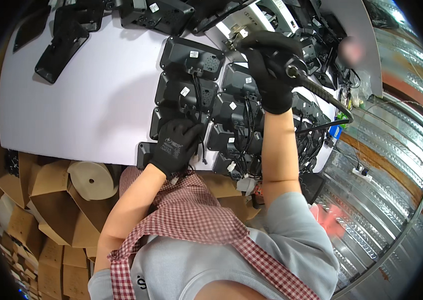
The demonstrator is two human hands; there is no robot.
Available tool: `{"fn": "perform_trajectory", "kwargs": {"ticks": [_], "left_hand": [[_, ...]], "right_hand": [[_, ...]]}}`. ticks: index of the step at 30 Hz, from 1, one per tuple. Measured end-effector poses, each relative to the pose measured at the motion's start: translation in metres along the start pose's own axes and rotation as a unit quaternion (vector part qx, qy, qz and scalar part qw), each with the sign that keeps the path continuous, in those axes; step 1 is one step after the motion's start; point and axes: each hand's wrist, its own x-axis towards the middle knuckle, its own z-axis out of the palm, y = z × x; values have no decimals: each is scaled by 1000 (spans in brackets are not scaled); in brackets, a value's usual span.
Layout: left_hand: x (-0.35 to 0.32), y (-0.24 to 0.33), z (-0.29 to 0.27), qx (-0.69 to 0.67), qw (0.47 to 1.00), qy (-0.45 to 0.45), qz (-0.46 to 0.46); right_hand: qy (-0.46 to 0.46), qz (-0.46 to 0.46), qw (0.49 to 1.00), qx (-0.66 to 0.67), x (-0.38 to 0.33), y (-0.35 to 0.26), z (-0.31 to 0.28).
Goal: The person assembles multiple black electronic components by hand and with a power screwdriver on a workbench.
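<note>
My right hand (271, 65), in a black glove, is closed around a black electric screwdriver (295, 70) with a coiled black cable (329, 97). Its working end is beside the metal mechanism of a pale box-shaped machine (246, 22), likely a screw feeder; the tip is hard to make out. My left hand (175, 147), also gloved, lies over the near end of a column of black plastic device housings (184, 92), its fingers spread on one housing and its loose cables. Partly under that hand is another housing (145, 152) at the table's front edge.
More housings with cables (234, 107) stand in rows to the right. Black covers (61, 50) lie at the far left of the white table (71, 115). Cardboard boxes (61, 210) and a white roll (91, 180) are below left. A power strip (361, 173) lies right.
</note>
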Motion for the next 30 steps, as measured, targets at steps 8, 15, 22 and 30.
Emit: {"fn": "perform_trajectory", "kwargs": {"ticks": [8, 15, 22, 30], "left_hand": [[-7, -4, 2, -9, 999, 33, 11], [-10, -8, 9, -17, 998, 47, 43], [-9, -16, 15, -4, 998, 57, 20], [-11, -23, 25, 10, 1000, 1, 6]], "right_hand": [[121, 58, 990, 32, 2, -16, 8], [-20, 177, 944, 278, -84, -115, 43], [-119, 159, 953, 228, -145, -139, 113], [-228, 108, 949, 189, -172, -121, 150]]}}
